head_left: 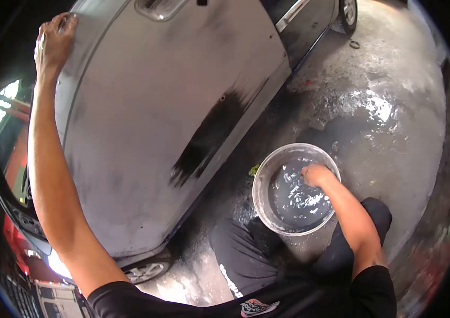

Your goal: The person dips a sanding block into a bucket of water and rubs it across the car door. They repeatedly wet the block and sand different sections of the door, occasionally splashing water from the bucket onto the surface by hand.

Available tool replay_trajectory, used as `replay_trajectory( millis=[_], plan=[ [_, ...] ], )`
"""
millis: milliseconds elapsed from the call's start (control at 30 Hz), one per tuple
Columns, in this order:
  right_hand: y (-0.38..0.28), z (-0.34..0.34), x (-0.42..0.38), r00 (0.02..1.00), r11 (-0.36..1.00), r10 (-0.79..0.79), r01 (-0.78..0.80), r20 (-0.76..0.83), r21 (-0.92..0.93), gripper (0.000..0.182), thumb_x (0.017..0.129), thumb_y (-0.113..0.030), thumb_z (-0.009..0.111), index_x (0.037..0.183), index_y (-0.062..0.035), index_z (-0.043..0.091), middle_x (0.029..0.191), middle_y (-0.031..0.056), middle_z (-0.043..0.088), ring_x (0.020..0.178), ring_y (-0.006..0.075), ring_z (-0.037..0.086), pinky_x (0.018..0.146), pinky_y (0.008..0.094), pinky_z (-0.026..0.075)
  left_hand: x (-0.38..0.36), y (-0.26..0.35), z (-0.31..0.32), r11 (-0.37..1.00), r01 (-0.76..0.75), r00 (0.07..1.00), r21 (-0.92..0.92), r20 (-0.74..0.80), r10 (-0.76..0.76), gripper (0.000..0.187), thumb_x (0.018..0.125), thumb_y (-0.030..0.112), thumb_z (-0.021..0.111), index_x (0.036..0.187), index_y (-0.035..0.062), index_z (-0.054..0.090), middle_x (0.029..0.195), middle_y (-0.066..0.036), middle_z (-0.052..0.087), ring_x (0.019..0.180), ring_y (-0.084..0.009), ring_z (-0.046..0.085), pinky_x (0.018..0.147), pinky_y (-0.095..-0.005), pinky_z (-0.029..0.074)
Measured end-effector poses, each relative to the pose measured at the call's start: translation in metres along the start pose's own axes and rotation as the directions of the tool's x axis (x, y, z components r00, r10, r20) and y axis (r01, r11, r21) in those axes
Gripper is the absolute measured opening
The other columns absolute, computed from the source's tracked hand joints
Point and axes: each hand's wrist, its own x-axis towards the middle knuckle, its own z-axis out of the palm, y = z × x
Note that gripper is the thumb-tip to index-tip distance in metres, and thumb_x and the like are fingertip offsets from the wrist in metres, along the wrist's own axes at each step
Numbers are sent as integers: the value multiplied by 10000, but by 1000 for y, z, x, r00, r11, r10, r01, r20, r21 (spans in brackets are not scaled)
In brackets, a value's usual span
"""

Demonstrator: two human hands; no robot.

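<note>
A grey car door (145, 85), patchy and dull, fills the left and middle of the head view. Along its lower part runs a dark, wet-looking streak (209, 132). My left hand (55, 45) grips the door's upper edge at the far upper left, with its fingers bent over the edge. Between my knees on the floor is a round bucket (259, 199) holding grey, rippling water (293, 204). My right hand (316, 175) reaches into this bucket; its fingers are blurred and partly hidden at the water, so what they hold cannot be seen.
The concrete floor (394, 153) is wet and shiny on the right. Beside the bucket lies a small yellow-green thing (254, 170). A small dark ring (354, 45) is near one wheel (348, 16); another wheel (148, 271) shows below the door.
</note>
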Motion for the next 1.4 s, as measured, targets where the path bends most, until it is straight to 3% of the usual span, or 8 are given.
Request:
replay_trajectory(
  millis=[133, 167, 233, 533, 933, 967, 1067, 1400],
  plan=[
    [-4, -6, -5, 1000, 999, 23, -24, -14, -21, 441, 851, -130, 565, 1258, -181, 727, 1196, 159, 728, 1129, 330, 694, 971, 441, 546, 0, 6, 7, 991, 107, 993, -75, -48, -111, 605, 951, 574, 588, 1391, 160, 624, 1389, -195, 607, 1261, -380, 600, 1047, -483, 474],
    [-5, -9, -8, 1000, 1000, 17, -17, -13, -16, 429, 847, -129, 572, 1243, -176, 732, 1174, 159, 734, 1116, 333, 698, 957, 444, 551, -2, 16, 0, 966, 210, 976, -149, 96, -197, 653, 965, 589, 557, 1409, 112, 600, 1392, -217, 604, 1280, -387, 588, 1062, -480, 464],
    [-2, -8, -7, 999, 999, -20, 22, -47, 49, 307, 866, -167, 597, 1121, -108, 758, 1133, 167, 742, 1109, 342, 697, 949, 462, 551, -6, 18, 4, 983, 164, 986, -86, 34, -161, 654, 987, 588, 519, 1419, 102, 589, 1393, -233, 603, 1305, -391, 567, 1089, -472, 441],
    [0, 1, -2, 996, 998, -3, 9, -87, 69, 298, 850, -185, 609, 1094, -116, 764, 1078, 166, 753, 1058, 359, 713, 926, 476, 558, -9, 38, -13, 966, 243, 970, -91, 35, -240, 647, 985, 569, 526, 1397, 76, 607, 1361, -236, 623, 1264, -386, 600, 1082, -462, 451],
    [-2, -10, -7, 995, 994, 87, -83, -52, 74, 453, 853, -121, 560, 1276, -179, 711, 1156, 181, 732, 1140, 355, 682, 999, 462, 527, -19, 19, -11, 996, 39, 999, -74, 34, -37, 654, 1009, 563, 494, 1455, 88, 556, 1395, -190, 603, 1276, -393, 560, 1081, -495, 437],
    [10, 11, 8, 989, 998, 51, -44, -142, 49, 355, 832, -127, 589, 1142, -143, 761, 1104, 174, 743, 1081, 363, 703, 944, 468, 554, -23, 11, -13, 999, -26, 999, -46, 45, 29, 625, 1015, 556, 496, 1463, 125, 555, 1370, -164, 613, 1245, -379, 565, 1064, -499, 446],
    [20, 29, 18, 990, 998, 44, -37, -130, 60, 364, 837, -144, 595, 1168, -141, 747, 1128, 171, 734, 1115, 363, 689, 968, 470, 544, -44, -1, -39, 994, -87, 995, -66, 43, 90, 580, 1041, 501, 496, 1482, 127, 538, 1375, -201, 590, 1256, -381, 552, 1100, -456, 396],
    [-6, 39, -8, 982, 978, 190, -191, -20, -82, 309, 898, -189, 569, 1140, -135, 754, 1143, 150, 741, 1125, 309, 699, 986, 453, 539, -102, -40, -71, 943, 293, 956, -160, 77, -285, 486, 1011, 482, 549, 1191, 59, 707, 1077, -195, 713, 1058, -388, 662, 932, -490, 497]
  ],
)
